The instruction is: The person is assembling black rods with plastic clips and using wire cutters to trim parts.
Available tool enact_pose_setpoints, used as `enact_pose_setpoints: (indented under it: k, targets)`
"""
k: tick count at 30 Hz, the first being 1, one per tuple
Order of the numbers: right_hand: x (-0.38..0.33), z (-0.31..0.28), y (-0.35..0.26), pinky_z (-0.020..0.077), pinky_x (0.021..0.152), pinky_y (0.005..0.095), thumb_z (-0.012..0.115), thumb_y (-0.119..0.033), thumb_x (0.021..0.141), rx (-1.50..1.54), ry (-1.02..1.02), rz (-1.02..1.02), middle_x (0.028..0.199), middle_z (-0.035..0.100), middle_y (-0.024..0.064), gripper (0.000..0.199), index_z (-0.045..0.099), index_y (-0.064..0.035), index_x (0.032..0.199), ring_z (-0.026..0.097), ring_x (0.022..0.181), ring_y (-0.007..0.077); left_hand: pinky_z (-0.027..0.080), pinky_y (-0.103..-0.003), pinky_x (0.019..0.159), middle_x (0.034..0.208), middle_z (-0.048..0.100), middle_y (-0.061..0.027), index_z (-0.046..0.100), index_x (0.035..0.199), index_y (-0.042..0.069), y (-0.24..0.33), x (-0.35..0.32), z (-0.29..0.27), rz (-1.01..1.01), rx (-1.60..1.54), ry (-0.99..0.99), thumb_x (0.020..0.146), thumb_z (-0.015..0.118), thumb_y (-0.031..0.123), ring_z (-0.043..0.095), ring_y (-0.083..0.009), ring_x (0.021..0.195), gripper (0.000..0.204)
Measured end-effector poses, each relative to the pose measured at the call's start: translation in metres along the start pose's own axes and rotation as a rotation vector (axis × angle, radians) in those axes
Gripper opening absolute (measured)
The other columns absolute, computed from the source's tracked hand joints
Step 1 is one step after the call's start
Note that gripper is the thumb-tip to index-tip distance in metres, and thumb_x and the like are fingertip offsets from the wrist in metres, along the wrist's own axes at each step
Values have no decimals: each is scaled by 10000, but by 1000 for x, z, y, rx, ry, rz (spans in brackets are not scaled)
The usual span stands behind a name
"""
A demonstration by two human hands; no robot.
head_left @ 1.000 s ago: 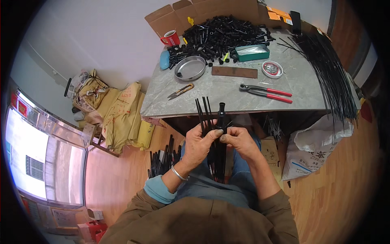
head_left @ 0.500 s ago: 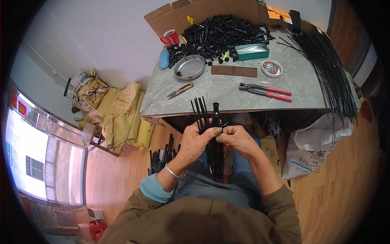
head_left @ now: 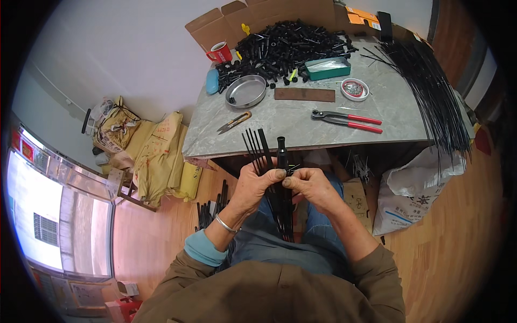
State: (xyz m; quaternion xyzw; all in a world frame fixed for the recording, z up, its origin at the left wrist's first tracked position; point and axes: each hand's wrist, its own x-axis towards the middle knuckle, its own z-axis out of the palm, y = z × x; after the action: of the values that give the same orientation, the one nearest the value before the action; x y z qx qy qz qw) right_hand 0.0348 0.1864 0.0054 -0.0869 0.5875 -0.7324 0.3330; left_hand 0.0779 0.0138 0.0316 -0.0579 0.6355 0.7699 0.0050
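My left hand is closed round a fan of slim black rods, whose lower ends hang over my lap. A black tubular piece with a narrower neck stands upright between my two hands, its lower part behind my fingers. Thumb to thumb with the left, my right hand is closed in a pinch at the side of this piece. Thin dark ends poke out by its fingertips; what exactly they belong to is too small to tell. More black rods stand beside my left leg.
Ahead is a grey table with a heap of black tubular parts, a round metal dish, snips, red-handled pincers, a green box and long black strands. A white sack stands at right.
The view has shifted slightly, so the table sits a little further left. Both hands keep together on the rods and tubular piece, with only slight finger movement; the rods' tops spread differently.
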Motion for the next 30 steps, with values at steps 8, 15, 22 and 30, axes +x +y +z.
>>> enact_pose_setpoints:
  k: [8,15,22,30]
  targets:
    - [0,-6,3,536,507,259,782,-331,768,90,-35,53,683,561,7,334,558,-84,751,581,595,118,482,-275,827,992,661,-52,628,1077,-1,3,1,5,-42,-112,-133,807,753,200,607,-126,906,359]
    - [0,-8,-4,559,508,283,806,-301,741,89,-47,61,753,561,22,368,536,-75,845,592,664,125,485,-305,869,1043,648,-75,602,1140,-34,12,9,-3,-87,-36,-324,870,681,284,611,-154,967,425]
    - [-6,-1,-10,532,595,271,812,-254,737,110,16,49,881,596,11,510,537,-56,1119,581,785,100,484,-309,884,1087,629,-100,545,1200,-45,2,8,11,-126,-159,-297,957,549,268,612,-175,996,397]
    - [-3,-3,-10,455,566,211,769,-105,778,234,9,-13,814,619,-12,448,538,-6,1149,572,708,71,522,-287,732,1006,624,-106,512,1173,-23,-7,3,21,-60,-56,-239,1023,358,339,628,-154,833,421]
